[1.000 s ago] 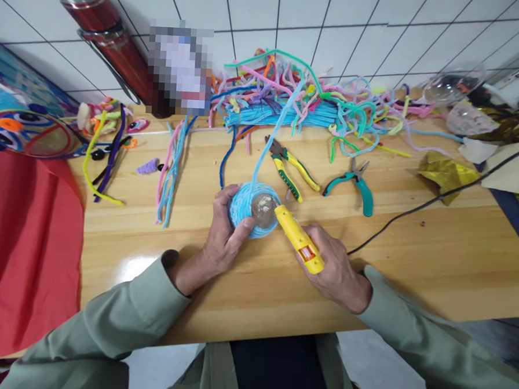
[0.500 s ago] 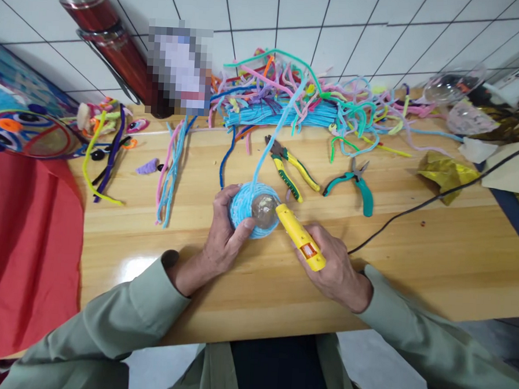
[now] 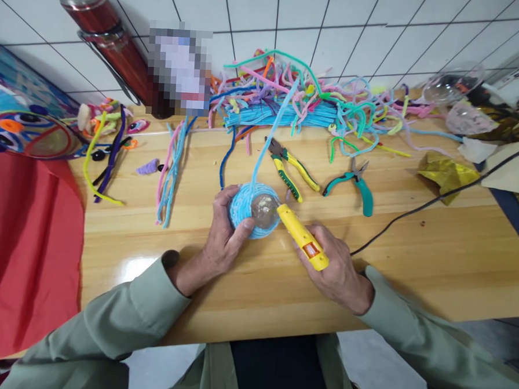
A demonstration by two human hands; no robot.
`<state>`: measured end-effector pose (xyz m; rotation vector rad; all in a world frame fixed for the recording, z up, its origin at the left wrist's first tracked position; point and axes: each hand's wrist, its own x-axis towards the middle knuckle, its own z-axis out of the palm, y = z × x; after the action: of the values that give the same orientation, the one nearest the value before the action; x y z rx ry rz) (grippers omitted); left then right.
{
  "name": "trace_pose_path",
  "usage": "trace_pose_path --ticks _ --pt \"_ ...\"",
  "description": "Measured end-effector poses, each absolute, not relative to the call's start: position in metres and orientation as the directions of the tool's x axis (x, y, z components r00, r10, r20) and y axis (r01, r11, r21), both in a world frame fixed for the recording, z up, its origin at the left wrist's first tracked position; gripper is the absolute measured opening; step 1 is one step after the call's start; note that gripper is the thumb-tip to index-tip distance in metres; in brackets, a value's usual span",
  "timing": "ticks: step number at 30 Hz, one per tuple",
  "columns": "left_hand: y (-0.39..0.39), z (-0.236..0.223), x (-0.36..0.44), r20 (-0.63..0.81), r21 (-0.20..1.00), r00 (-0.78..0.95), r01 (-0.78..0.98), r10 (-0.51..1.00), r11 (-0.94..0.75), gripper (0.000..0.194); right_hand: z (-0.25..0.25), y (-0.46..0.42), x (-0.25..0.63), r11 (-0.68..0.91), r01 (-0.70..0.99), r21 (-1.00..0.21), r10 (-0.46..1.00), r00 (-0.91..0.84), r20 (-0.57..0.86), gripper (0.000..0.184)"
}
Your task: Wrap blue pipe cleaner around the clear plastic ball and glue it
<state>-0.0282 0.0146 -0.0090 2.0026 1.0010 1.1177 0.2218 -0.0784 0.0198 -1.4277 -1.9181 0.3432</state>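
My left hand (image 3: 225, 233) is wrapped round a clear plastic ball (image 3: 265, 211) partly covered in coils of light blue pipe cleaner (image 3: 241, 207). A loose end of that pipe cleaner sticks up and away from the ball toward the back. In my right hand (image 3: 332, 262) is a yellow hot glue gun (image 3: 303, 236), its front end close to the ball's right side. Whether its nozzle touches the ball I cannot tell. Behind the ball lie yellow-and-green pliers (image 3: 293, 170), and to their right teal-handled cutters (image 3: 356, 185) with open jaws.
A heap of coloured pipe cleaners (image 3: 285, 111) lies along the tiled wall. A red thermos (image 3: 114, 47) stands at the back left, near red cloth (image 3: 26, 246). The black cord (image 3: 419, 208) runs right, past gold foil (image 3: 445, 172). More pipe cleaners (image 3: 170, 172) lie left of the ball.
My right hand and the glue gun have shifted slightly to the right. The loose end of the blue pipe cleaner leans a little further left. My left hand stays in place.
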Motion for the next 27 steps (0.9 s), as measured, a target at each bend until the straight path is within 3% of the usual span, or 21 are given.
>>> trace_pose_path --ticks 7,15,27 --pt "0.015 -0.0096 -0.0291 0.422 0.778 0.373 0.319 0.826 -0.542 0.059 0.02 -0.0752 0.2217 0.387 0.72 -0.576 0.904 -0.174 0.39 0.011" --pt "0.0155 -0.0113 -0.0304 0.42 0.773 0.362 0.337 0.832 -0.537 0.061 0.019 -0.0757 0.2215 0.414 0.735 -0.537 0.885 -0.187 0.426 0.02" --pt "0.016 -0.0118 -0.028 0.419 0.79 0.36 0.307 0.833 -0.53 0.058 0.0166 -0.0735 0.2174 0.47 0.714 -0.518 0.859 -0.234 0.456 0.01"
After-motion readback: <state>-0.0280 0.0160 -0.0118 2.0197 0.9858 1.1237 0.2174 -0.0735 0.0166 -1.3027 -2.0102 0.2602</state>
